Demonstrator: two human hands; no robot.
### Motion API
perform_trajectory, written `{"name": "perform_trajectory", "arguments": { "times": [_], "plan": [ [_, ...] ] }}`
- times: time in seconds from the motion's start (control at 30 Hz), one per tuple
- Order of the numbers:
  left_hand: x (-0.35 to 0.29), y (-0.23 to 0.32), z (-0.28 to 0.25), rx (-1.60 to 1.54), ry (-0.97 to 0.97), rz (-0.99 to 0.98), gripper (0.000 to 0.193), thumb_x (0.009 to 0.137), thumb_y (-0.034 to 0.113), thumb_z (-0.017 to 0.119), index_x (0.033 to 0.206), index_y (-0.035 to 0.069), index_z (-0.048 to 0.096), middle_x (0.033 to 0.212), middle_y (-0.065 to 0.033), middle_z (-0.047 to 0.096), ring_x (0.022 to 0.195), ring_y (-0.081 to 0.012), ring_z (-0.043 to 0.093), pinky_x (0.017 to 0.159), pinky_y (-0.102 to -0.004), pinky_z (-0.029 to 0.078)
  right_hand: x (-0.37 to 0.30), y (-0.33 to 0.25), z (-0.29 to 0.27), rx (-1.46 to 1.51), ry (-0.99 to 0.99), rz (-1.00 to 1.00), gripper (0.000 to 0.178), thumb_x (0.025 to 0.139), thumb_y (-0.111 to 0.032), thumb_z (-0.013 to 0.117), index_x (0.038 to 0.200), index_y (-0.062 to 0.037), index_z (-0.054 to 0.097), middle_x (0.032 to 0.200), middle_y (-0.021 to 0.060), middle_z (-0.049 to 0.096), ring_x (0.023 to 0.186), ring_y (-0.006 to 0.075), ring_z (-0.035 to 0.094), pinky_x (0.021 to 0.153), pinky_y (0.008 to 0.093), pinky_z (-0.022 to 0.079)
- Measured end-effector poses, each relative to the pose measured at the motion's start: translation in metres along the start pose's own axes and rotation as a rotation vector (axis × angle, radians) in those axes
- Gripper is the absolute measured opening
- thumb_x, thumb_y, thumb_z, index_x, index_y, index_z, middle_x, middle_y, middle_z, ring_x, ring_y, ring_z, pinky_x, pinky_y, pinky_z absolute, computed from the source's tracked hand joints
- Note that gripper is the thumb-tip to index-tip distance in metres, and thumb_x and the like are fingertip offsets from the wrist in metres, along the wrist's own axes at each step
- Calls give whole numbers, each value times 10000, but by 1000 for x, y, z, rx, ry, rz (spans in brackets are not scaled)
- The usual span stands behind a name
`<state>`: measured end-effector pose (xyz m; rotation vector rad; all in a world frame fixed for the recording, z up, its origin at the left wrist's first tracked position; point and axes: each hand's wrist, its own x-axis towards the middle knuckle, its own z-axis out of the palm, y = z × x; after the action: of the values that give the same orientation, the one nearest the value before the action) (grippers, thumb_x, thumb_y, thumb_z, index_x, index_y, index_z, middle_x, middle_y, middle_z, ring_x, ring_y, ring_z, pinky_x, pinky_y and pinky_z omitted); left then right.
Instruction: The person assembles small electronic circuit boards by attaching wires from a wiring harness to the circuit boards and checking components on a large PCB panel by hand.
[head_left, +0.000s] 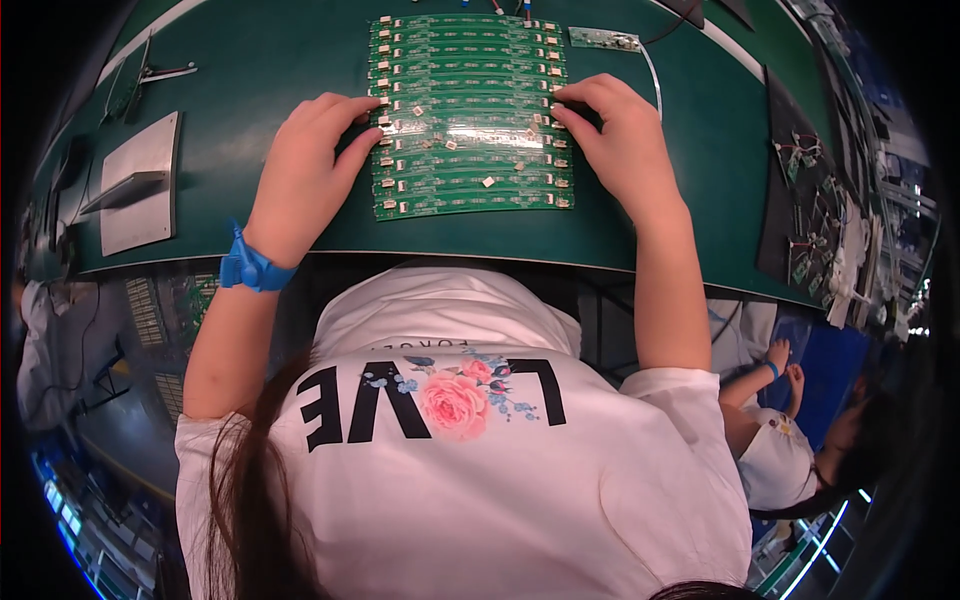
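A green circuit board panel, made of several narrow strips side by side, lies on the green work table in front of me. White connectors line its left and right ends, and a few small loose white pieces are scattered on its surface. My left hand holds the panel's left edge between thumb and forefinger, about halfway up. Opposite it, my right hand has thumb and forefinger on the right edge at about the same height. A blue wrist strap is around my left wrist.
On the left stands a pale metal plate with a handle. A small circuit board with a wire lies beyond my right hand. Wired boards rest on a black mat at the far right. Another person sits at the lower right.
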<state>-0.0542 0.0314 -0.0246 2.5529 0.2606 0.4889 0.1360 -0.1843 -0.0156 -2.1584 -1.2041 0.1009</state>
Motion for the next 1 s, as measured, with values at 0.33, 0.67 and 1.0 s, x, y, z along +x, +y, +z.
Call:
{"name": "perform_trajectory", "arguments": {
  "times": [0.33,0.67,1.0],
  "plan": [
    [9,-6,-1,145,-32,67,137,797,157,648,915,106,694,755,-43,634,728,-233,600,805,-391,430,1,0,2,-175,-12,-94,87,817,-68,618,883,-11,623,846,125,582,759,313,591,686,378,491],
    [9,-3,4,111,38,97,97,769,114,659,848,82,707,788,-36,609,739,-229,584,831,-385,419,-14,-28,37,-207,66,-396,202,754,-116,673,939,-42,641,1035,60,623,967,235,553,902,384,412],
    [30,9,4,105,-21,260,107,776,81,639,867,76,695,862,-23,617,826,-224,575,857,-355,398,-10,-33,34,-244,23,-368,142,753,-100,667,878,-33,664,988,69,650,918,241,581,881,373,439]
  ]
}}
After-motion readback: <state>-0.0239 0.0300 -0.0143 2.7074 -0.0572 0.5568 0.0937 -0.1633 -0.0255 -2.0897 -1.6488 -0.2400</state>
